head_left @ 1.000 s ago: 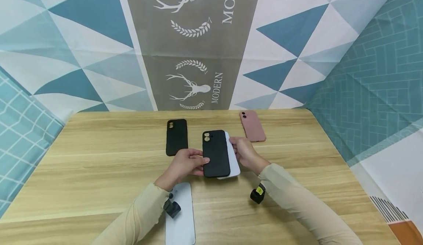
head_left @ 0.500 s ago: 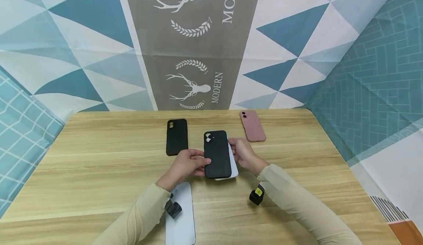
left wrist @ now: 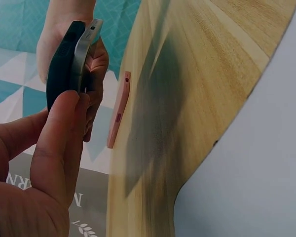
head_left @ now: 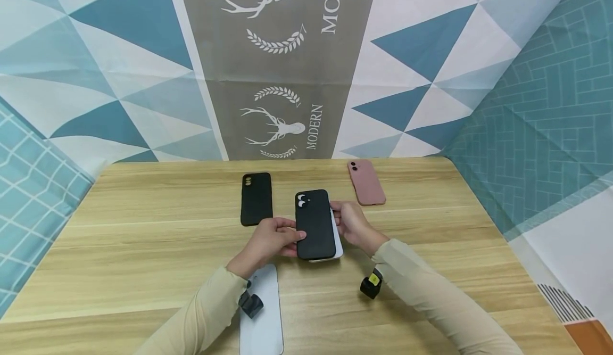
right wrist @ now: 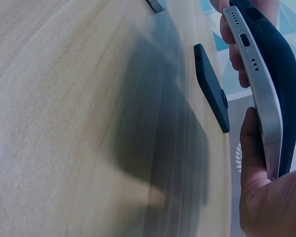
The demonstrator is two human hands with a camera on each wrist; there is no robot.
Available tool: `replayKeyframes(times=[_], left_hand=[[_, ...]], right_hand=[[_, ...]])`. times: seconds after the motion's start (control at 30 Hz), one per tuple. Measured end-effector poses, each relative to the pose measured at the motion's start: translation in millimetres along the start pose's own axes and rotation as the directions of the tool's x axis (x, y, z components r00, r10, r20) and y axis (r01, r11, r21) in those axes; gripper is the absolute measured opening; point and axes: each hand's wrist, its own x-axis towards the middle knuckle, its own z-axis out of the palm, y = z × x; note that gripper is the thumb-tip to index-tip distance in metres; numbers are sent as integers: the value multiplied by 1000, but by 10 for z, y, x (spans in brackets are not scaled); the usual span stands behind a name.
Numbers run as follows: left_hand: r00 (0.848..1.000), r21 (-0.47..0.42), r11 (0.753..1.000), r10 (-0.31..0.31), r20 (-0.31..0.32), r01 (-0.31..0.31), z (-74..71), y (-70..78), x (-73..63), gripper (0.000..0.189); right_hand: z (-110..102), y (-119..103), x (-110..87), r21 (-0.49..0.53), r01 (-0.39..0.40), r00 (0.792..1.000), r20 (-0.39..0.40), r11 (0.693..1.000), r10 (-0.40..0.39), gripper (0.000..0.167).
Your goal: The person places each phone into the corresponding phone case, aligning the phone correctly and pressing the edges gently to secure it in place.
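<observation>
Phone case (head_left: 316, 224), matte black and round-cornered, is pinched along its left side by the left hand (head_left: 271, 238), thumb on top; the right hand (head_left: 353, 224) pinches a white, silver-edged phone (head_left: 338, 245) mostly hidden beneath the case. Both are held above the pale wooden table (head_left: 143, 248), near a second black phone case (head_left: 256, 199).

Head view: black case (head_left: 316, 224) masks most of the held phone (right wrist: 265, 94) | left hand (head_left: 270, 238) hides fingertips behind it, thumb aside | wrist camera (head_left: 250, 304) covers part of a white phone (head_left: 263, 328), bottom edge slicing it
</observation>
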Motion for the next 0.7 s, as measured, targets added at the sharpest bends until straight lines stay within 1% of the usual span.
replayKeyframes(times=[0.37, 0.53, 0.7], left_hand=[[1000, 16, 1000, -3, 8, 2, 8, -4, 0, 40], [1000, 1, 1000, -9, 10, 9, 30, -11, 9, 41], [1000, -1, 1000, -13, -1, 13, 43, -22, 6, 41]], right_hand=[[-1, 11, -6, 31, -26, 1000, 12, 999, 25, 27], [8, 15, -9, 56, -17, 1000, 13, 998, 16, 29], [19, 22, -16, 75, -21, 1000, 8, 997, 20, 28]])
